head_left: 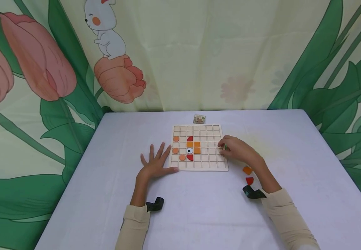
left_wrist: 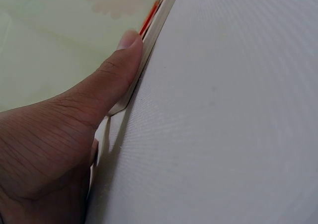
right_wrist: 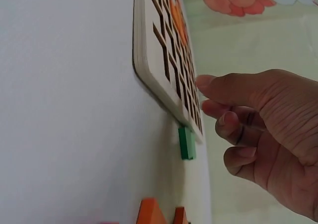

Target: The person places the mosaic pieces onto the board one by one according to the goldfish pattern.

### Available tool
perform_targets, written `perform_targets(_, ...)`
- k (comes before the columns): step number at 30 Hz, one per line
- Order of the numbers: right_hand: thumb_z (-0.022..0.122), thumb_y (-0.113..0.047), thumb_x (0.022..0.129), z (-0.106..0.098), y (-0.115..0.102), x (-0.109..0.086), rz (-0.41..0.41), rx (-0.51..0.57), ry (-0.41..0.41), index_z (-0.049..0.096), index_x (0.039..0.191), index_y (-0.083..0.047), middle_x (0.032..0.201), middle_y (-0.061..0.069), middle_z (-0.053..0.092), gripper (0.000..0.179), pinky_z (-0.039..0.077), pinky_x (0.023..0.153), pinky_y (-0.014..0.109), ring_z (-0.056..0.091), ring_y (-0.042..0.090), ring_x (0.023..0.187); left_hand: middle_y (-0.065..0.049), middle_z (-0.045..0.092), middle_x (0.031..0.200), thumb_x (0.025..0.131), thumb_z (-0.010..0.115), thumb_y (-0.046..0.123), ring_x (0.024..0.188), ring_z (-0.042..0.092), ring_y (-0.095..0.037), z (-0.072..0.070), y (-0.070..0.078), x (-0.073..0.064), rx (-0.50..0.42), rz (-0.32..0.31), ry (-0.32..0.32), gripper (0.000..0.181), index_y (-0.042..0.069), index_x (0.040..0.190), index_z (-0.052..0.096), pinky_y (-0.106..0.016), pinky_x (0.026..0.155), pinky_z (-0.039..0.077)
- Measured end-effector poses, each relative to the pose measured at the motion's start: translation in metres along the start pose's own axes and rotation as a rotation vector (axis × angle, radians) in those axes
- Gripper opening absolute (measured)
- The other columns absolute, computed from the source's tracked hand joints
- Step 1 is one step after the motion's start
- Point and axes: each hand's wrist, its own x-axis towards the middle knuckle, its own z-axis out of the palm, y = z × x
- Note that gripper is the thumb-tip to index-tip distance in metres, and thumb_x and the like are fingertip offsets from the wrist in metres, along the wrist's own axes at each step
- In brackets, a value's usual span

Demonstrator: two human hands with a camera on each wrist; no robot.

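A wooden grid board lies on the table with several orange, red and eye-patterned pieces in its left and middle cells. My left hand is spread beside its left edge. The left thumb rests against the board's near-left corner. Over the right edge is my right hand, its fingers bent and the thumb and index tips apart. Nothing shows between those tips in the right wrist view. Below the right hand, a green block sits against the board's edge.
An orange piece and a red rounded piece lie on the table near the right wrist. Behind the board is a small patterned card. A printed curtain hangs along the table's far edge.
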Motion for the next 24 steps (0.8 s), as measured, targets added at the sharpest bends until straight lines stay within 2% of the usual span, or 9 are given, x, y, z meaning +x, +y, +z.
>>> perform_targets(6, 0.073, -0.014, 0.087, -0.007, 0.02, -0.023, 0.082, 0.016, 0.001, 0.069, 0.109, -0.002, 0.099, 0.008, 0.064, 0.025, 0.053, 0.075, 0.031, 0.055, 0.02, 0.085, -0.002, -0.003, 0.167, 0.079, 0.063, 0.069, 0.149, -0.019, -0.041, 0.001, 0.0, -0.001, 0.005, 0.005, 0.006, 0.101, 0.031, 0.158, 0.014, -0.077, 0.106, -0.01)
perform_targets(11, 0.073, -0.018, 0.088, -0.012, 0.033, -0.04, 0.162, 0.017, -0.009, 0.068, 0.11, -0.003, 0.101, 0.008, 0.064, 0.027, 0.056, 0.081, 0.036, 0.056, 0.021, 0.089, 0.0, -0.005, 0.167, 0.079, 0.062, 0.071, 0.149, -0.02, -0.04, 0.003, -0.001, 0.0, 0.017, 0.002, 0.001, 0.101, 0.032, 0.158, 0.012, -0.077, 0.106, -0.01)
perform_targets(24, 0.077, -0.024, 0.084, -0.011, 0.052, -0.062, 0.223, -0.016, -0.019, 0.069, 0.107, -0.003, 0.1, 0.01, 0.065, 0.032, 0.056, 0.08, 0.041, 0.058, 0.021, 0.087, -0.001, -0.004, 0.167, 0.079, 0.062, 0.071, 0.149, -0.019, -0.041, 0.003, -0.001, 0.001, 0.01, 0.004, 0.006, 0.101, 0.031, 0.158, 0.013, -0.077, 0.106, -0.01)
